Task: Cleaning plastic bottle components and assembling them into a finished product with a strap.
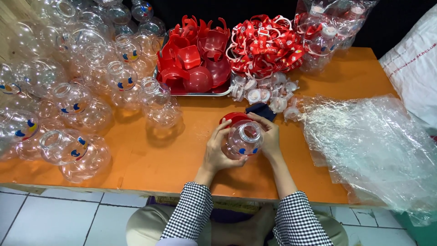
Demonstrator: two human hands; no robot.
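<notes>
Both my hands wrap a small clear plastic jar (244, 138) with blue printed marks, held just above the orange table (173, 155). My left hand (217, 150) cups its left side and my right hand (270, 136) grips its right side. A red plastic lid (233, 117) sits right behind the jar, touching my fingertips. A dark blue cloth (261, 109) lies just beyond my right hand.
Many clear jars (73, 95) crowd the table's left half. A metal tray (214, 94) of red plastic parts stands at the back, with red straps (264, 45), small white caps (259, 91), bagged items (327, 32) and crumpled clear plastic sheeting (373, 146) at right.
</notes>
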